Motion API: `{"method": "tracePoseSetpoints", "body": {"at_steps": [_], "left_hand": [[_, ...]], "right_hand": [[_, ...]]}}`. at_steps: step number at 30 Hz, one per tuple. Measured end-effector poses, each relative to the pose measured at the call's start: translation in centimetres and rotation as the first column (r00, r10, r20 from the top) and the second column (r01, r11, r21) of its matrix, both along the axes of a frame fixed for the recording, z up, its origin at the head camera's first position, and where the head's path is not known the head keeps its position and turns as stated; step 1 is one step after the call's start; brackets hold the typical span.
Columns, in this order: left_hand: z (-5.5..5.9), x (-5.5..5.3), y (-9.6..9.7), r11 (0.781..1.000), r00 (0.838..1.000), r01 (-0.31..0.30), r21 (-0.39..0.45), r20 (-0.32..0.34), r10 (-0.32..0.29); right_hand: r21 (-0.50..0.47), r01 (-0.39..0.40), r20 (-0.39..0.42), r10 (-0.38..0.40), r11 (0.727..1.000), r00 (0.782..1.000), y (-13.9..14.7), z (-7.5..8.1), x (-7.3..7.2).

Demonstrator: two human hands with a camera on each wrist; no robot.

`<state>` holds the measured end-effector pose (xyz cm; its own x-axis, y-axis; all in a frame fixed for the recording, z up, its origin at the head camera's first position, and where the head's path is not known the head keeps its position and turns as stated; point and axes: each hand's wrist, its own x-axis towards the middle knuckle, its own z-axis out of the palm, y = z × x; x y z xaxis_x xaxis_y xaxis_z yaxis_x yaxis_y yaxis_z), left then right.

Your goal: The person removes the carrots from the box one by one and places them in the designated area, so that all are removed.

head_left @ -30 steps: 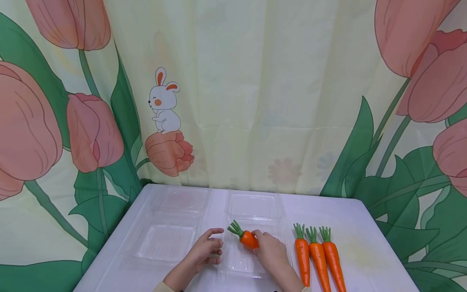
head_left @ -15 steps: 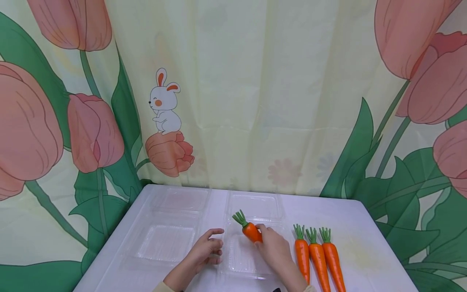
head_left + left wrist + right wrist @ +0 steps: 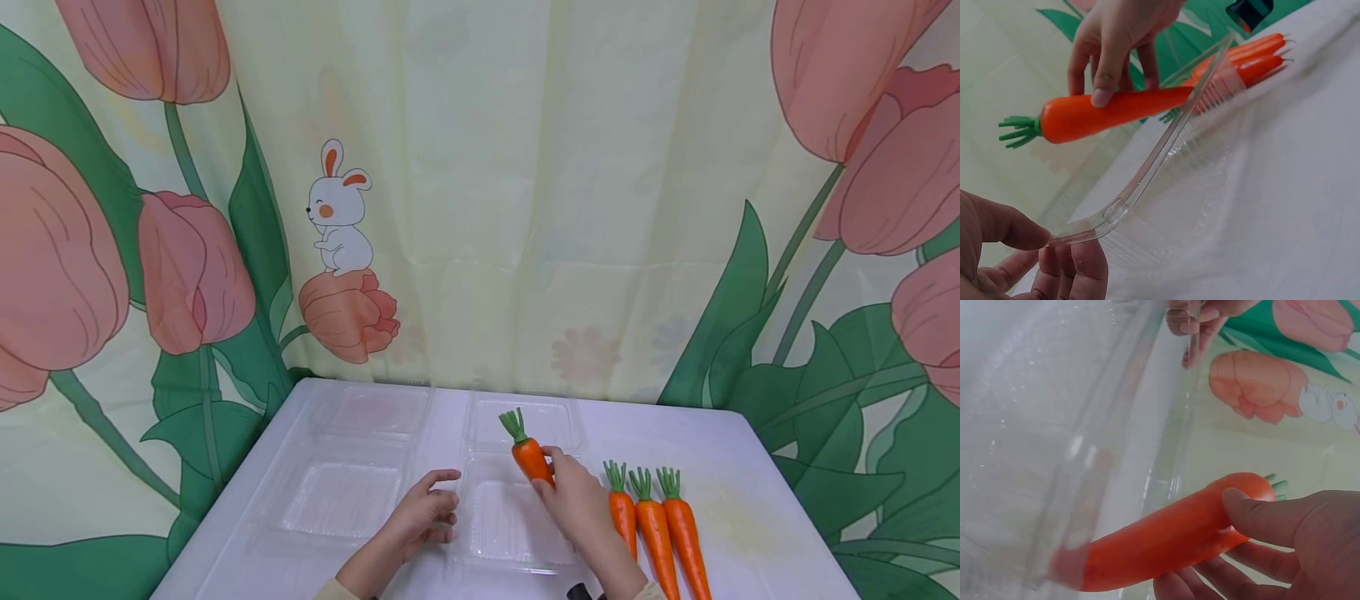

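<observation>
A carrot (image 3: 529, 460) with a green stem end hangs tilted in my right hand (image 3: 576, 502), above a clear plastic clamshell box (image 3: 513, 525). The right wrist view shows the thumb and fingers gripping the carrot's thick upper part, with its tip behind the box's clear wall. My left hand (image 3: 423, 515) is at the left side of this box. In the left wrist view, its thumb (image 3: 1019, 230) and fingers pinch the box's rim (image 3: 1154, 156). The box's lid (image 3: 487, 421) lies folded back, and I see nothing in its tray.
Three more carrots (image 3: 654, 525) lie side by side on the white table (image 3: 750, 475), right of the box. A second clear clamshell box (image 3: 341, 500) stands with its lid back on the left. A dark object (image 3: 579, 592) shows at the bottom edge. Behind hangs a tulip-print curtain (image 3: 480, 208).
My right hand has lifted the carrot up and to the right, away from the tray of the box, and the carrot is now more upright. The left hand has stayed in place.
</observation>
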<state>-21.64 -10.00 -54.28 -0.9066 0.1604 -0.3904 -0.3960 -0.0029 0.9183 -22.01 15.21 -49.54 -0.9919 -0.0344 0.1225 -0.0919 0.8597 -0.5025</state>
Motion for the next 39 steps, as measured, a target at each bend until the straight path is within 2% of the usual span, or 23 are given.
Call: {"method": "tracePoseSetpoints", "body": {"at_steps": [4, 13, 20, 28, 39], "left_hand": [[0.1, 0.0, 0.0, 1.0, 1.0, 0.001, -0.003, -0.004, -0.001], [0.2, 0.2, 0.0, 1.0, 1.0, -0.007, -0.015, -0.004, 0.007], [0.0, 0.2, 0.1, 1.0, 1.0, -0.006, -0.017, -0.012, 0.006], [-0.1, 0.2, 0.2, 1.0, 1.0, -0.003, -0.009, -0.019, 0.003], [0.0, 0.2, 0.3, 1.0, 1.0, -0.007, -0.018, -0.011, 0.007]], "right_hand": [[-0.021, 0.027, 0.02, -0.026, 0.999, 0.999, 0.1, 0.3, -0.1], [-0.109, 0.092, 0.122, -0.079, 0.99, 0.989, 0.7, 1.4, -0.2], [-0.104, 0.101, 0.102, -0.091, 0.989, 0.991, 1.3, 1.9, 0.0], [-0.129, 0.125, 0.151, -0.105, 0.984, 0.983, 2.3, 2.2, -0.2], [-0.16, 0.136, 0.165, -0.11, 0.978, 0.98, 4.1, 2.4, 0.0]]}}
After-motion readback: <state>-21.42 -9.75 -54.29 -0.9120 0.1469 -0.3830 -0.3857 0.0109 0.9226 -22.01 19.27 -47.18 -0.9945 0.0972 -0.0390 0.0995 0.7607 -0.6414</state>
